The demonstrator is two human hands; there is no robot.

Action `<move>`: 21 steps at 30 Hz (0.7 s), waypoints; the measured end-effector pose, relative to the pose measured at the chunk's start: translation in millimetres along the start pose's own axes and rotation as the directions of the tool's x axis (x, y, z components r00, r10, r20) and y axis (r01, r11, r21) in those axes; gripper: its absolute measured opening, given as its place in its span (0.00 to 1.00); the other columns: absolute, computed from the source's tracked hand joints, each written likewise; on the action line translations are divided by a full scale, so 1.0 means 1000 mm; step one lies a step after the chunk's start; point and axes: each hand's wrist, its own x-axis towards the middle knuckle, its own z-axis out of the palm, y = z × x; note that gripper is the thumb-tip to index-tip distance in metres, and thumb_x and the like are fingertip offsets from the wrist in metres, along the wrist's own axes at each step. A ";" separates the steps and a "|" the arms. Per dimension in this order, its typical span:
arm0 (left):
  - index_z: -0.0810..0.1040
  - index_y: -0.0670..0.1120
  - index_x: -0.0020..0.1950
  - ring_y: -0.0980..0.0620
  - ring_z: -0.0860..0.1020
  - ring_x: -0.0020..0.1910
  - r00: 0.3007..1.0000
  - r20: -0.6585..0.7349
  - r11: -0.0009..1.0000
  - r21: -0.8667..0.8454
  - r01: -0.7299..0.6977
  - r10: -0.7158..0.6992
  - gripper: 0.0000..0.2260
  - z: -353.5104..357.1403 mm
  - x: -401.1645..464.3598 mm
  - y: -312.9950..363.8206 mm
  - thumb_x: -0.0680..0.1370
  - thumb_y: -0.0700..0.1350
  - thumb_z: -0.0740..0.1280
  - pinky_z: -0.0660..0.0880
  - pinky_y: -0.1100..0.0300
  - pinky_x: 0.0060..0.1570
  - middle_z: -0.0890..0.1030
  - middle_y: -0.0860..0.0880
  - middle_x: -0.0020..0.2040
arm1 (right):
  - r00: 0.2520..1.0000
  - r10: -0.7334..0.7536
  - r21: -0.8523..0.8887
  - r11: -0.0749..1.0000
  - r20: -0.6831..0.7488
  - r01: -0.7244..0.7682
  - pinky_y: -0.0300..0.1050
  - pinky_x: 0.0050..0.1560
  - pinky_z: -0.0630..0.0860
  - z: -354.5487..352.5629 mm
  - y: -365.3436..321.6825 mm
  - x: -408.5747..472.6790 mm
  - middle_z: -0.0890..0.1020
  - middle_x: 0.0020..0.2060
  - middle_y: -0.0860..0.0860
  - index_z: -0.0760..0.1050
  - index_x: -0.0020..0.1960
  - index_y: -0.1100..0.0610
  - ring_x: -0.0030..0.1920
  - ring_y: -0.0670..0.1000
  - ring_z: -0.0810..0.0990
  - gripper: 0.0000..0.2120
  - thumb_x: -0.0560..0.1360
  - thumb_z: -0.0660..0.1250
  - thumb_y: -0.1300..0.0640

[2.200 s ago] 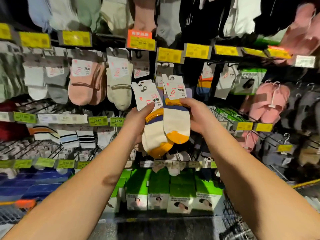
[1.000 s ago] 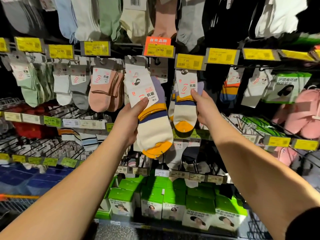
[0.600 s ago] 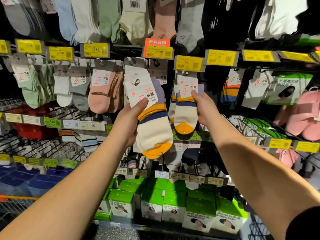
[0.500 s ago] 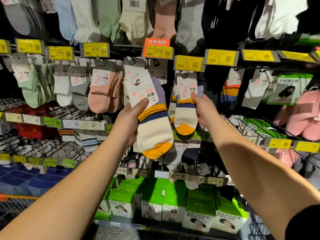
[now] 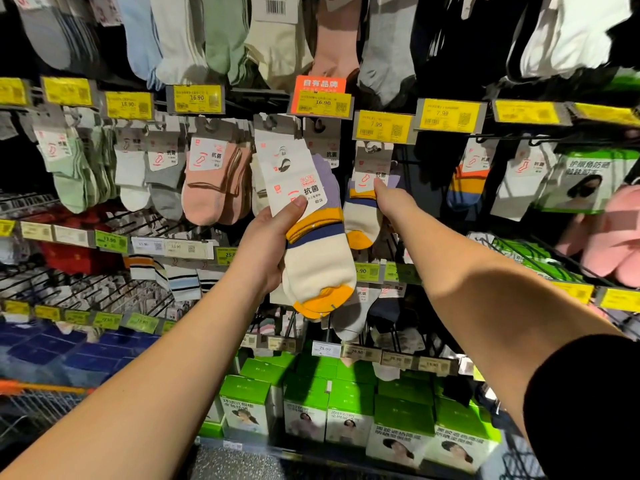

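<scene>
Yellow price tags [image 5: 382,125] line a store rack [image 5: 502,136] hung with socks, with green boxes [image 5: 403,403] stacked below. The left hand [image 5: 266,244] is raised before the rack, its grip closed round a cream sock pack [image 5: 318,261]. The right hand [image 5: 394,202] reaches further in, pinching a matching pack [image 5: 363,220] just under the tags.

Wire display rack [image 5: 145,221]: sock packs [image 5: 374,157] hang from hooks under yellow price tags [image 5: 196,98]; green boxes [image 5: 401,410] stand on bottom shelf [image 5: 301,454].
</scene>
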 end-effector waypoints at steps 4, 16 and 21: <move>0.80 0.48 0.58 0.47 0.86 0.44 1.000 0.009 1.000 0.008 -0.009 0.009 0.07 -0.002 0.000 0.000 0.81 0.45 0.67 0.82 0.53 0.43 0.87 0.47 0.49 | 0.999 0.030 0.069 0.997 -0.024 -0.029 0.55 0.69 0.69 -0.003 0.010 -0.006 0.62 0.77 0.60 0.51 0.80 0.62 0.73 0.63 0.67 0.44 0.79 0.53 0.30; 0.79 0.46 0.62 0.43 0.84 0.52 1.000 0.023 0.994 0.105 -0.001 -0.002 0.12 -0.004 -0.003 -0.019 0.79 0.45 0.71 0.81 0.46 0.54 0.85 0.44 0.56 | 0.927 -0.365 0.462 0.810 -0.083 0.360 0.46 0.46 0.73 0.008 0.025 -0.137 0.80 0.43 0.47 0.76 0.47 0.48 0.43 0.48 0.78 0.17 0.80 0.58 0.36; 0.77 0.42 0.66 0.45 0.85 0.51 0.999 0.033 0.979 0.201 -0.036 0.030 0.17 0.005 -0.005 -0.029 0.78 0.43 0.72 0.81 0.52 0.48 0.85 0.43 0.56 | 0.920 -0.392 0.488 0.802 -0.002 0.343 0.59 0.61 0.76 0.024 0.028 -0.163 0.84 0.50 0.50 0.78 0.53 0.50 0.54 0.52 0.82 0.22 0.76 0.63 0.32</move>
